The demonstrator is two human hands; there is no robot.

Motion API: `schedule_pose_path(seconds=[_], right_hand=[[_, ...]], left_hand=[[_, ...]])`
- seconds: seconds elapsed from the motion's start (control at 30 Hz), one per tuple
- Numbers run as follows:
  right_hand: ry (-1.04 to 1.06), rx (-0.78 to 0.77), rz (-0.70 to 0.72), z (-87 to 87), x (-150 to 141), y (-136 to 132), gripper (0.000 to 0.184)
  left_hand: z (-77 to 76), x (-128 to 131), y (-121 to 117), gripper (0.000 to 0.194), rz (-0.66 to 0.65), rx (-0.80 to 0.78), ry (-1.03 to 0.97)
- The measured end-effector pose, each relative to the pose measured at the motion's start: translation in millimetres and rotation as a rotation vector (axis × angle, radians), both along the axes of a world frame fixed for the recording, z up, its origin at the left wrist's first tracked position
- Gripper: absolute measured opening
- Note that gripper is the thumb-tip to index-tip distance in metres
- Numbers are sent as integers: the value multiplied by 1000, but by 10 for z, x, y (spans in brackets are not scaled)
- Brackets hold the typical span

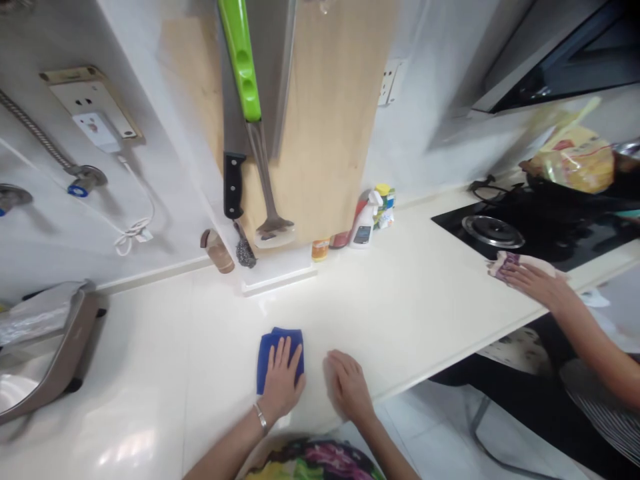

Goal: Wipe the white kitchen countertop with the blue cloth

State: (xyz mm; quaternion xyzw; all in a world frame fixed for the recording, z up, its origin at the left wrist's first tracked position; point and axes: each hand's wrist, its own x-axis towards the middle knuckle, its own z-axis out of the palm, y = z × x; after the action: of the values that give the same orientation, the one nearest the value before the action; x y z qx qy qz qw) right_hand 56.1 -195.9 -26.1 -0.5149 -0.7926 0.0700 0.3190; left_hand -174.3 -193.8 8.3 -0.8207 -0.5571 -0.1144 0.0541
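Observation:
A folded blue cloth (266,360) lies on the white countertop (225,373). My left hand (283,377) rests flat on top of it, fingers stretched and slightly apart, covering its middle and right part. To the right of the cloth, my right hand (350,387) touches the bare counter close to its front edge. Its fingers are extended and a little bent, with nothing in them.
A co-worker's hand (535,283) presses a pale cloth (507,261) beside the black cooktop (450,223). A spray bottle (363,227) and an orange-labelled jar (321,249) stand at the wall. A green-handled spatula (243,67) and a black-handled knife (233,183) hang ahead. A dish rack (75,347) is left.

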Motion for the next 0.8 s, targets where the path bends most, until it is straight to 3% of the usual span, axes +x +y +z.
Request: schedule_pose_path(seconds=[0.23, 0.63, 0.8], right_hand=[[39, -19, -1, 71, -4, 15, 46], [83, -40, -1, 47, 19, 26, 53], [91, -49, -14, 35, 20, 26, 54]], left_hand=[[-37, 62, 381, 68, -21, -16, 13], [5, 408, 1679, 60, 186, -89, -93], [-46, 541, 1881, 62, 262, -79, -158]])
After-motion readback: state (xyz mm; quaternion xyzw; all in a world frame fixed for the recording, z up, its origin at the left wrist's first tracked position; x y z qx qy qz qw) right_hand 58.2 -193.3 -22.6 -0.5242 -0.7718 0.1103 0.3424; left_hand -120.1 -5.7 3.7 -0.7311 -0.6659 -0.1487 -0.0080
